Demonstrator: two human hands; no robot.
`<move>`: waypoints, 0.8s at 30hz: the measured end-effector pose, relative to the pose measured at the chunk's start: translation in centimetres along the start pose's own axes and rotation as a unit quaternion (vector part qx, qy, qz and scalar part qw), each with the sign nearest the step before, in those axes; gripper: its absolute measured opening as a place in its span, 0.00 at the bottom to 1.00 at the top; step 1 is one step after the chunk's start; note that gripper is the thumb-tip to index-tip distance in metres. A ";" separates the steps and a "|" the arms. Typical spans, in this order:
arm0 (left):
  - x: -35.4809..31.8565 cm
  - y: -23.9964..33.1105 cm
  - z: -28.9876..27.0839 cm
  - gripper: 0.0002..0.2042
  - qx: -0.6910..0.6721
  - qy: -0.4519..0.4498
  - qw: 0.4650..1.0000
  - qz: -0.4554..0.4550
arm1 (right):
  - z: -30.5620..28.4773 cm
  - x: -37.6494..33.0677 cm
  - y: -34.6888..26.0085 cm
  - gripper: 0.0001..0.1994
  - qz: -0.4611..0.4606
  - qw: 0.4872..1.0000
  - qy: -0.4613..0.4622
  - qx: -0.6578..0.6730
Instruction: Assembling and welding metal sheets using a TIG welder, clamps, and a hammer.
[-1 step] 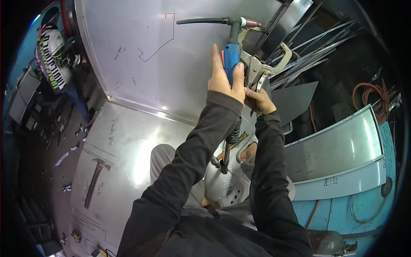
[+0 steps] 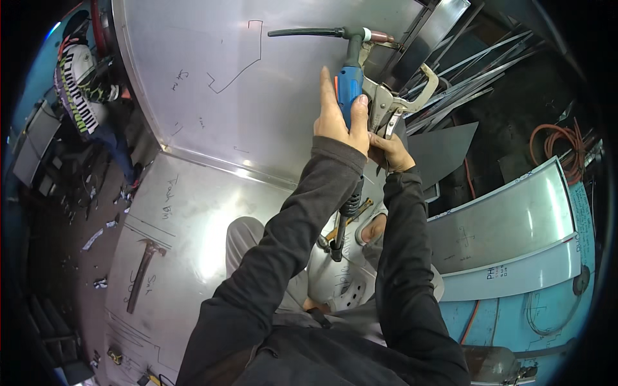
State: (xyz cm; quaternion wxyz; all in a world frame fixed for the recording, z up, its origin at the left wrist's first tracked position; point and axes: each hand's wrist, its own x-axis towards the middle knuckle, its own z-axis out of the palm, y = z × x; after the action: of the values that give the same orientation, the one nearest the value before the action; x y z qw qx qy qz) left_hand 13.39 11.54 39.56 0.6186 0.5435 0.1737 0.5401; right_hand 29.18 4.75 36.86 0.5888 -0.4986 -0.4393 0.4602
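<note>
My left hand is wrapped around the blue handle of a TIG welding torch, its index finger stretched along the side. The torch's long black back cap points left and its reddish cup points right, beside the metal corner. Just right of it, my right hand grips the handles of a locking C-clamp; its curved jaw reaches up to the right. Part of the right hand's grip is hidden behind the left hand. Below the hands hangs the torch's dark cable.
Upright sheet metal with pen marks stands ahead. A hammer lies on the metal sheet at left; another hammer lies between my legs. Metal strips, a coiled hose and a curved panel are right. Another person stands left.
The other person at the far left has shifted slightly, and a hand shows more there. My hands, the torch and the clamp stay almost in place.
</note>
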 end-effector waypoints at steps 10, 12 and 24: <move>1.4 -0.6 0.8 0.34 0.059 -0.025 0.998 0.020 | -0.5 0.0 0.2 0.09 0.017 1.000 0.020 -0.010; 1.5 -0.8 0.8 0.34 0.048 -0.022 0.998 0.025 | -0.6 0.0 0.2 0.09 0.022 0.999 0.024 -0.014; 1.7 -1.5 1.0 0.32 0.064 -0.032 0.996 0.051 | -0.4 -0.2 -0.3 0.09 0.008 1.000 -0.027 0.004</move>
State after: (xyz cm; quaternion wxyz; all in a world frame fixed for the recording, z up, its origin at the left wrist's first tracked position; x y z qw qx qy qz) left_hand 15.53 12.79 39.24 0.5596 0.6068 0.1601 0.5413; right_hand 29.58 4.48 37.10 0.5749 -0.4877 -0.4489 0.4798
